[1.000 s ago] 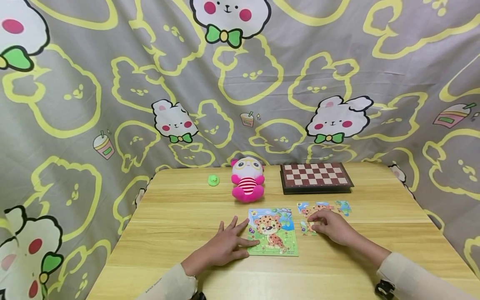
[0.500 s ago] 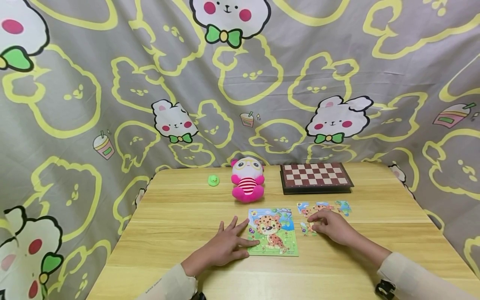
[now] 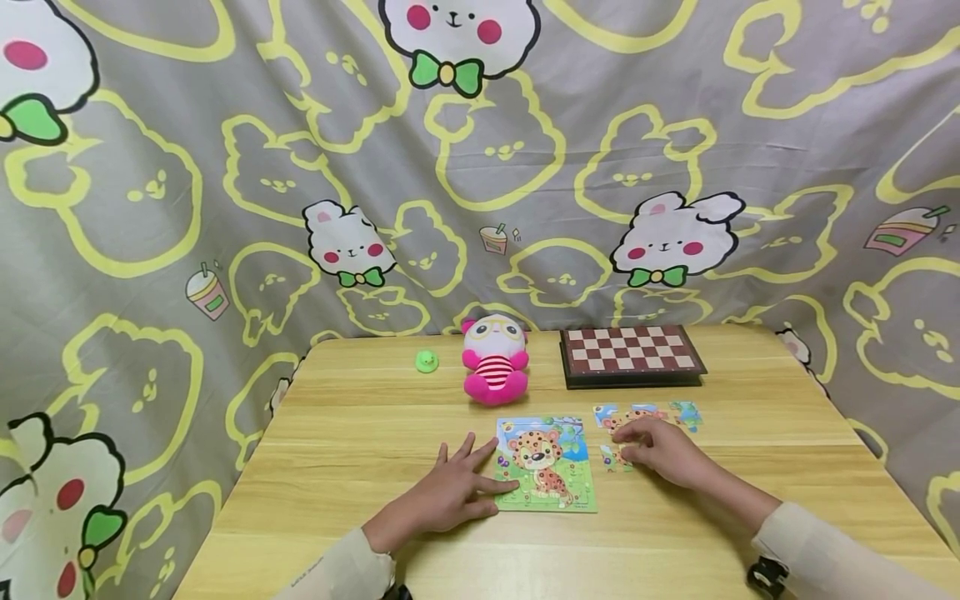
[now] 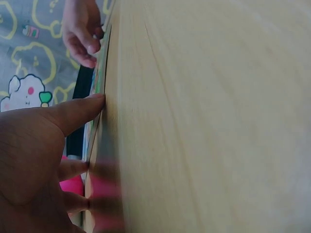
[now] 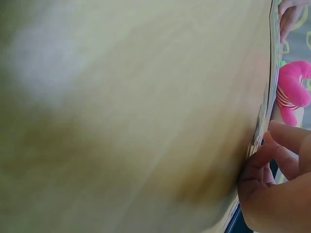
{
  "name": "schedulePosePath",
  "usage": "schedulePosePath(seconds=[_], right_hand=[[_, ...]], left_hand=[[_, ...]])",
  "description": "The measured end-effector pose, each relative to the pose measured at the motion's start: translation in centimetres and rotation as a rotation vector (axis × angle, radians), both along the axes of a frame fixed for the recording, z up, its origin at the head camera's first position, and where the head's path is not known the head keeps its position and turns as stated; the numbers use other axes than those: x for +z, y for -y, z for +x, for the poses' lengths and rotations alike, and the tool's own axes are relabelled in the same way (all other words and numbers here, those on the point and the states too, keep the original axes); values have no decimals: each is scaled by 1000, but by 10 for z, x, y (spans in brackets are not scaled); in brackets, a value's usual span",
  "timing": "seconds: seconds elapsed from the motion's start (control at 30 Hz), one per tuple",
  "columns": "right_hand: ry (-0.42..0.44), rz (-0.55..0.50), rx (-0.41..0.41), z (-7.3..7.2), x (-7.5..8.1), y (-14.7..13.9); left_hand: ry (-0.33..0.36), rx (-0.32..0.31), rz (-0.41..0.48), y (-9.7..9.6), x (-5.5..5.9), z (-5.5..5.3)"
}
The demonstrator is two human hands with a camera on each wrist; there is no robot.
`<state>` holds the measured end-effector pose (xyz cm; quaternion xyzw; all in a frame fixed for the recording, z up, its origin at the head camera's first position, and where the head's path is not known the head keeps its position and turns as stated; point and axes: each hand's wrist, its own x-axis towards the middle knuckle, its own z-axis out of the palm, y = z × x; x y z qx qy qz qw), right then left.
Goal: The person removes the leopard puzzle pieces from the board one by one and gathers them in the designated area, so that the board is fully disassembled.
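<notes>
While the left hand (image 3: 453, 490) is lying flat with fingers spread, its index finger is resting on the face of the puzzle board (image 3: 551, 458) and its thumb is touching the near side edge. Board is sitting between the two hands, flat on the table (image 3: 360, 475), showing a spotted cub on grass; seams are running through the picture.

Right hand (image 3: 663, 457) is hovering low over or resting on the loose puzzle pieces (image 3: 617, 458), thumb and fingers bent. Can't tell if it's pinching a piece: the fingertips are blocking that spot in the head view, and the right wrist view is too edge-on. Pieces are lying just past its fingertips, some toward the board, others beyond the knuckles, all apart from the board.

Further out: chessboard case (image 3: 633, 357) is sitting beyond the right hand, pink plush toy (image 3: 495, 367) is sitting beyond the board, small green figure (image 3: 427, 361) is standing beyond the left hand. Patterned curtain (image 3: 465, 175) is hanging behind everything. Pale sleeves (image 3: 817, 546) are covering both forearms.
</notes>
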<state>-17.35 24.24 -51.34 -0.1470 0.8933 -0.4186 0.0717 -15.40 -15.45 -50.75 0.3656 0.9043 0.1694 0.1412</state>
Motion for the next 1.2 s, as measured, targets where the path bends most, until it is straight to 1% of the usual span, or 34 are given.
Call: schedulePosePath(seconds=[0.23,0.5,0.63,0.73,0.83,0.93,1.03,1.2], right_hand=[[41,-60,46,-4,5,8],[27,-35,66,-10,10,22],[35,-66,85,-11,12,32],[25,-79,100,-11,12,38],[23,-78,95,-12,12,45],[39,-98,103,-13,12,52],[50,-104,106,-13,13,59],[29,-95,121,-14,13,71]], left_hand=[[-6,1,-10,-1,-1,-1],[-10,-2,-10,-1,0,-1],[-8,2,-11,-1,-1,-2],[-8,3,-12,-1,-1,-2],[-6,4,-11,-1,-1,-2],[-5,5,-10,-1,0,-1],[-5,-1,-3,0,0,-1],[-1,-2,-1,0,0,0]])
